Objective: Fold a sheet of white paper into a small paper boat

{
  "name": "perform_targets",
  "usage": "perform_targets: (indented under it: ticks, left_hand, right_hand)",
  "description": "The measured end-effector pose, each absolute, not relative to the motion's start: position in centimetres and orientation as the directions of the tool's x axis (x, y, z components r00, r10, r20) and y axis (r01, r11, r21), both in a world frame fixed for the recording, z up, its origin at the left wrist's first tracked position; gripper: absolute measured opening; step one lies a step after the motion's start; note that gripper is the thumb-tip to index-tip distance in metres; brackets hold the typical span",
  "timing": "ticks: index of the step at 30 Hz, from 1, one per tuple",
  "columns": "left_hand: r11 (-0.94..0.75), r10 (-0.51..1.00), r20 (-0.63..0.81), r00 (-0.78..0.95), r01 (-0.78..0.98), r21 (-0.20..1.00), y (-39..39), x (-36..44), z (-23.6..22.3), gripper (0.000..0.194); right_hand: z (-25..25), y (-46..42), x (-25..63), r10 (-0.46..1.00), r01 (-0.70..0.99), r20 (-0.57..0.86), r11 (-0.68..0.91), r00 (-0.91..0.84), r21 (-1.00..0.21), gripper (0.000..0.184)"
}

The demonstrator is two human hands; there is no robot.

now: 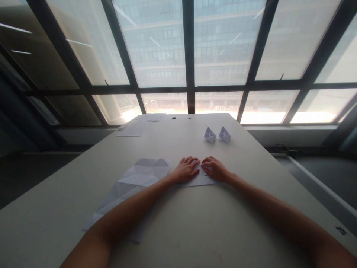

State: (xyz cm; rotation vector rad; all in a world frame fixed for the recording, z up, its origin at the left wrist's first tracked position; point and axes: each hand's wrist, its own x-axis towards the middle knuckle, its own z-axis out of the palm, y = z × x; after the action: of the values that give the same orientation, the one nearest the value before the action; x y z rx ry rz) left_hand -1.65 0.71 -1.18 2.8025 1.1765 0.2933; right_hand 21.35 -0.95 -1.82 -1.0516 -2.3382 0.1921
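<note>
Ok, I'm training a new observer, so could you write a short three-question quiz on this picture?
1. How many standing folded paper figures are on the table?
2. True or false: the creased sheet lies to the right of the person's right hand.
3. What do the right hand and left hand both touch?

Key: 1. Two. 2. False; it lies to the left. 3. A piece of paper.

Between the forearms, the near table [195,223] is open up to the sheet [199,181] under the hands; right of the right hand [216,169], bare top runs to the edge; ahead, the left boat [209,134] and right boat [224,134] stand in the way, barely apart; creased paper [145,173] flanks the left hand [186,169].
</note>
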Motion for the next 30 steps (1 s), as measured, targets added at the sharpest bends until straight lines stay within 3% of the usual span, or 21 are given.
perform_targets:
  ticks: [8, 12, 15, 23, 30]
  left_hand:
    - [-0.710, 0.696, 0.017, 0.718, 0.684, 0.168, 0.6, -1.8, -0.5, 0.053]
    - [-0.702, 0.705, 0.032, 0.708, 0.693, 0.164, 0.4, -1.6, -0.4, 0.054]
    - [-0.654, 0.754, 0.058, 0.655, 0.739, 0.160, 0.4, -1.5, -0.7, 0.057]
    - [-0.378, 0.917, 0.194, 0.347, 0.913, 0.153, 1.3, -1.6, -2.0, 0.056]
    - [-0.466, 0.828, 0.456, 0.325, 0.851, 0.240, 1.6, -1.9, -1.1, 0.057]
  right_hand:
    - [-1.5, -1.3, 21.2, 0.697, 0.579, 0.447, 0.716, -0.561, -0.390, 0.024]
    - [-1.7, -1.2, 21.3, 0.692, 0.550, 0.458, 0.721, -0.557, -0.420, 0.031]
    - [-1.9, -1.0, 21.4, 0.657, 0.550, 0.478, 0.752, -0.583, -0.363, 0.027]
    - [-2.6, -0.4, 21.4, 0.745, 0.690, 0.399, 0.657, -0.534, -0.304, 0.029]
    - [-2.2, -0.7, 21.5, 0.767, 0.733, 0.378, 0.626, -0.519, -0.264, 0.030]
